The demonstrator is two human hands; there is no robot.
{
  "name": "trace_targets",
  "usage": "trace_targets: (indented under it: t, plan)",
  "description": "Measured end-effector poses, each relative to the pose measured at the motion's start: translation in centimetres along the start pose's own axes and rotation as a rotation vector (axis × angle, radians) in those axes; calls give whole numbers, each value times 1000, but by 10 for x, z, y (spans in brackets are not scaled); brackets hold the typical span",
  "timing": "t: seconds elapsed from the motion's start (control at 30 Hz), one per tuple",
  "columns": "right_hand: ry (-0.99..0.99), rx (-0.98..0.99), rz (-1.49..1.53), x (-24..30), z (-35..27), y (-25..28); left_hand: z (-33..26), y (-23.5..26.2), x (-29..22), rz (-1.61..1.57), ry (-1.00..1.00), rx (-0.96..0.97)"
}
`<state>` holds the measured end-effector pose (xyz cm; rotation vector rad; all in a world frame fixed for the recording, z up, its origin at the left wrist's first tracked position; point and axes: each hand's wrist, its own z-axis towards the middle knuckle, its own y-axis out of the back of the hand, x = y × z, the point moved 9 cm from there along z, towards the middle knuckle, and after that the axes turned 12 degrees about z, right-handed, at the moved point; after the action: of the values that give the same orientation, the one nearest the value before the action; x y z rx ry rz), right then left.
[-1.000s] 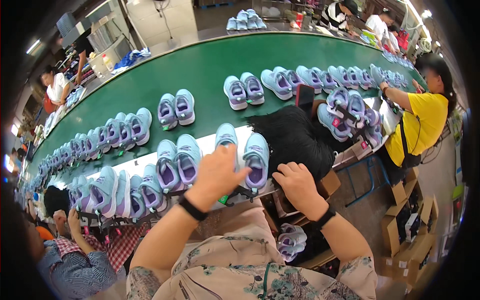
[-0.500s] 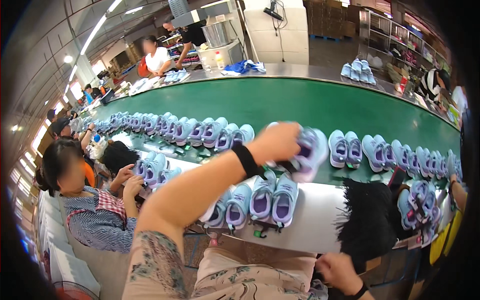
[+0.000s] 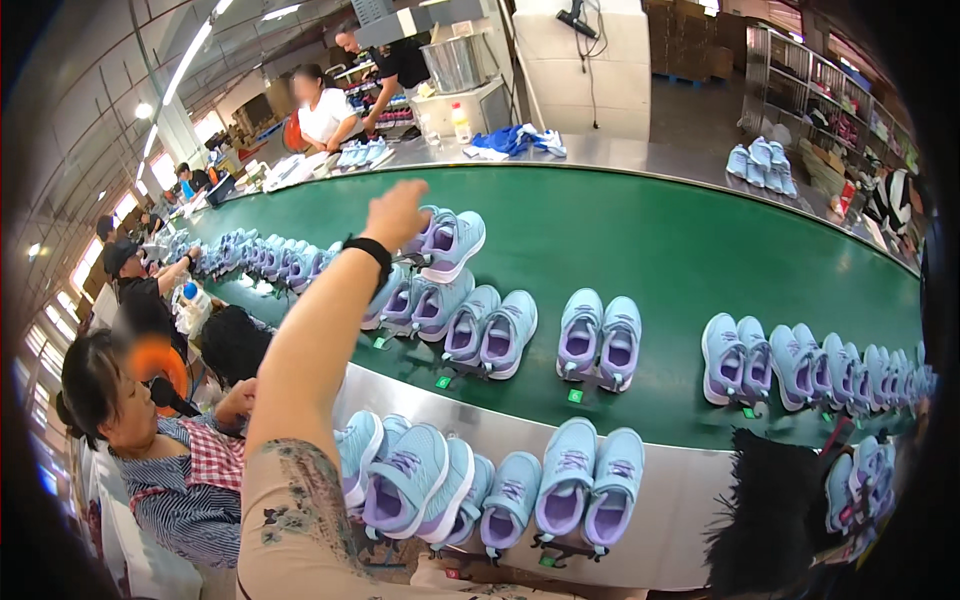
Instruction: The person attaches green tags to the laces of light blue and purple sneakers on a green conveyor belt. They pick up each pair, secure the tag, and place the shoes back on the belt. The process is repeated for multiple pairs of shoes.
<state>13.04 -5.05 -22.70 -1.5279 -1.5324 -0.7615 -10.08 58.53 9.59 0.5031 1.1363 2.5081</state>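
Note:
My left hand [image 3: 397, 212] reaches out over the green conveyor belt [image 3: 660, 230], a black band on its wrist. Its fingers are closed on the heels of a pair of light blue and purple shoes [image 3: 452, 243], which rests tilted against other pairs on the belt. More matching pairs [image 3: 598, 341] lie in a row along the belt. My right hand is out of view.
Several more pairs [image 3: 588, 485] stand on the steel ledge [image 3: 680, 480] in front of me. A person in a striped shirt [image 3: 165, 470] sits close on my left. Other people [image 3: 322, 108] work across the belt. A dark fuzzy mass [image 3: 770, 515] sits at lower right.
My view has swung left. My left arm has stretched further out across the belt with the pair of shoes. My right hand has dropped out of view.

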Motion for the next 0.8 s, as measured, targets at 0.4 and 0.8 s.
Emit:
trace_targets:
  t: [0.4, 0.8]
  plan:
    - [-250, -148, -1, 1, 9, 11, -166, -135, 15, 65, -159, 1066]
    - [6, -96, -189, 73, -28, 0, -124, 26, 33, 22, -168, 1055]
